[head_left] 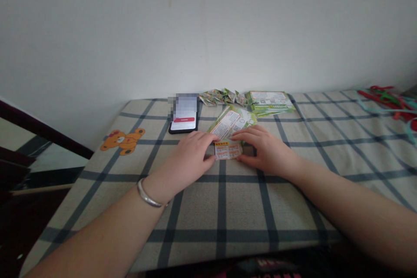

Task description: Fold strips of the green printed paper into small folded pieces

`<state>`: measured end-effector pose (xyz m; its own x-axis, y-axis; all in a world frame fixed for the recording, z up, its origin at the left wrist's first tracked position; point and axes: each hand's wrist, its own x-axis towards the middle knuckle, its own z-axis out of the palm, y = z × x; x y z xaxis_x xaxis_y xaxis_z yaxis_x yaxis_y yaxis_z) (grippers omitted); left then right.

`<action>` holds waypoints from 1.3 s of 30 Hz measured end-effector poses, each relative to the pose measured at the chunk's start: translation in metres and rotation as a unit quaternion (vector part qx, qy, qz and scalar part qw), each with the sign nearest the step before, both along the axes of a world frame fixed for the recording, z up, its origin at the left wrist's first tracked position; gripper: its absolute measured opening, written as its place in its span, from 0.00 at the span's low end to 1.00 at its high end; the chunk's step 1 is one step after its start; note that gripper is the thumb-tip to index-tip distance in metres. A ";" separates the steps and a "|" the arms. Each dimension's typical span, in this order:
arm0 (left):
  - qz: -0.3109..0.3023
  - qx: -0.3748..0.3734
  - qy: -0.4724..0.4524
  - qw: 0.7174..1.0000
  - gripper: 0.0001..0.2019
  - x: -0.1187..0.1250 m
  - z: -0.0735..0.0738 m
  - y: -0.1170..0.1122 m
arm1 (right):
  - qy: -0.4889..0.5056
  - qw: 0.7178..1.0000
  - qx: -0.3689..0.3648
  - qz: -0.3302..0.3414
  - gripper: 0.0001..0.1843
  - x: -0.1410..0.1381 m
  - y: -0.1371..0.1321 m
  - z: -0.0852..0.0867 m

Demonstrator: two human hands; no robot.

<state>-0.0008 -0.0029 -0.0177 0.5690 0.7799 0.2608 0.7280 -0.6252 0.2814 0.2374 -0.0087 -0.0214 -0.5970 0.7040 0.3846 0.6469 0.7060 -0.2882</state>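
Observation:
Between my hands is a small printed card (pixel 227 151) with a yellow strip along its top and reddish text. The thumb and fingers of my left hand (pixel 193 151) are closed on its left edge. At the opposite edge, my right hand (pixel 265 150) grips it the same way. Just beyond, a green and white printed sheet (pixel 224 124) lies at a slant on the cloth, partly covered by my fingers and the card. My left wrist carries a silver bangle (pixel 148 194).
A phone (pixel 184 115) with a lit screen lies left of the sheet. Crumpled green wrappers (pixel 215 97) and a stack of green printed sheets (pixel 272 100) rest by the wall (pixel 208 30). Red and green strips (pixel 387 97) lie far right on the checked tablecloth (pixel 241 204).

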 end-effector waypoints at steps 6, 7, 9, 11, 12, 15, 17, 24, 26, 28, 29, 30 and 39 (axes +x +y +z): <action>-0.003 -0.018 -0.059 0.998 0.18 0.000 -0.009 0.004 | -0.017 0.999 0.041 -0.020 0.22 0.001 0.003 -0.003; -0.004 -0.023 -0.068 0.997 0.19 0.000 -0.010 0.004 | -0.018 0.999 0.045 -0.021 0.22 0.001 0.003 -0.003; -0.004 -0.034 -0.086 0.996 0.19 0.001 -0.010 0.004 | -0.015 0.999 0.046 -0.021 0.22 0.001 0.003 -0.003; -0.010 -0.043 -0.103 0.994 0.19 0.002 -0.008 0.004 | -0.011 0.999 0.043 -0.020 0.23 0.001 0.003 -0.003; -0.014 -0.046 -0.111 0.993 0.19 0.003 -0.007 0.004 | -0.007 0.999 0.041 -0.019 0.23 0.002 0.004 -0.003; -0.025 -0.054 -0.131 0.990 0.18 0.005 -0.003 0.003 | 0.007 0.999 0.034 -0.011 0.23 0.003 0.004 -0.003; -0.030 -0.055 -0.144 0.988 0.18 0.006 0.000 0.002 | 0.021 0.999 0.035 -0.004 0.22 0.003 0.004 -0.003; -0.040 -0.028 -0.163 0.985 0.17 0.009 0.005 -0.003 | 0.045 0.998 0.054 -0.010 0.18 0.001 0.004 -0.002; -0.041 -0.021 -0.170 0.984 0.17 0.008 0.005 -0.003 | 0.056 0.997 0.055 -0.013 0.17 0.001 0.004 -0.001; -0.043 -0.010 -0.177 0.983 0.16 0.008 0.005 -0.003 | 0.063 0.996 0.054 -0.017 0.16 0.001 0.004 0.000; -0.045 -0.004 -0.179 0.983 0.16 0.007 0.006 -0.003 | 0.064 0.996 0.054 -0.020 0.15 0.002 0.003 0.001; -0.048 0.001 -0.179 0.983 0.15 0.007 0.007 -0.004 | 0.066 0.996 0.054 -0.024 0.14 0.002 0.003 0.001; -0.123 0.010 -0.163 0.979 0.14 0.007 0.009 -0.005 | 0.105 0.994 0.024 -0.025 0.09 0.001 0.002 0.002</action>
<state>0.0060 -0.0082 -0.0091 0.6230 0.6224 0.4738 0.4274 -0.7781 0.4603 0.2385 -0.0072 -0.0190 -0.4642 0.7085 0.5315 0.6105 0.6907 -0.3876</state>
